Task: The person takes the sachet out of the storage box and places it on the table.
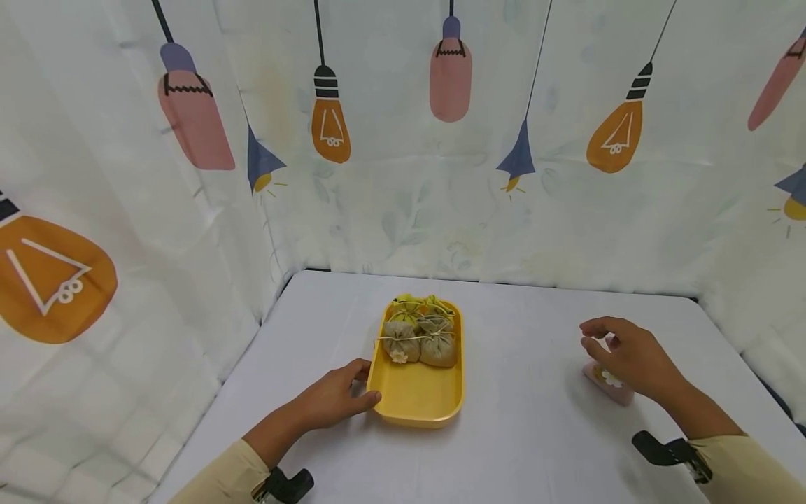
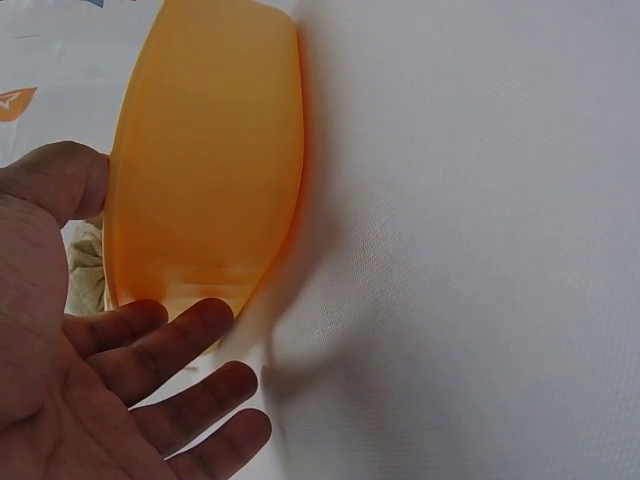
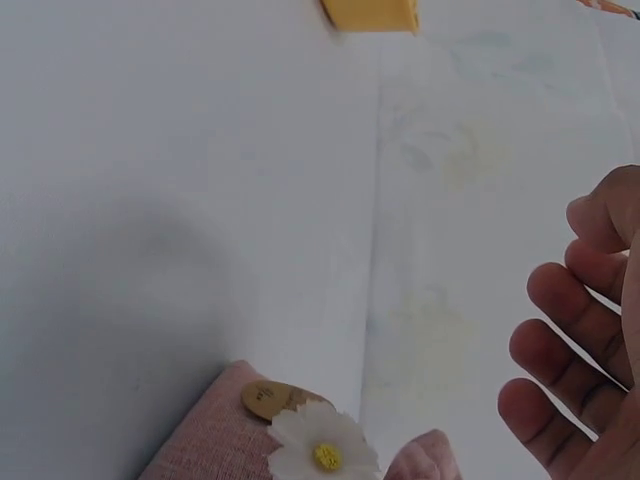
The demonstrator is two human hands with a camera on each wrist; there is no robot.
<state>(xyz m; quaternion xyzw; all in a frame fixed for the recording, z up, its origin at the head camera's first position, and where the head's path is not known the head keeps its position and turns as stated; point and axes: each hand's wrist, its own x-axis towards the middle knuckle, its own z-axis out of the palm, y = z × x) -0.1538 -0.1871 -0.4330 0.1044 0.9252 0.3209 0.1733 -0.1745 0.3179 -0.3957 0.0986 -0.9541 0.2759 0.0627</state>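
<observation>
Beside the yellow tray (image 1: 415, 402), my left hand (image 1: 334, 397) touches the near left corner. In the left wrist view its thumb meets the rim of the tray (image 2: 205, 150), while the other fingers extend loosely along the outer wall. Inside the tray's far half sit tan drawstring pouches (image 1: 439, 346) and yellow-green ones (image 1: 408, 309). My right hand (image 1: 639, 360) hovers over a pink pouch (image 1: 620, 393) at the right, fingers relaxed, gripping nothing. The right wrist view shows this pink pouch (image 3: 210, 430) with a white flower (image 3: 310, 445) and a small tan tag.
A white-covered table (image 1: 516, 392) carries the tray and pouches. Behind it and at the left hangs a pale curtain (image 1: 390, 196) printed with lamps and bulbs. Black wrist mounts (image 1: 661, 448) are strapped by both sleeves.
</observation>
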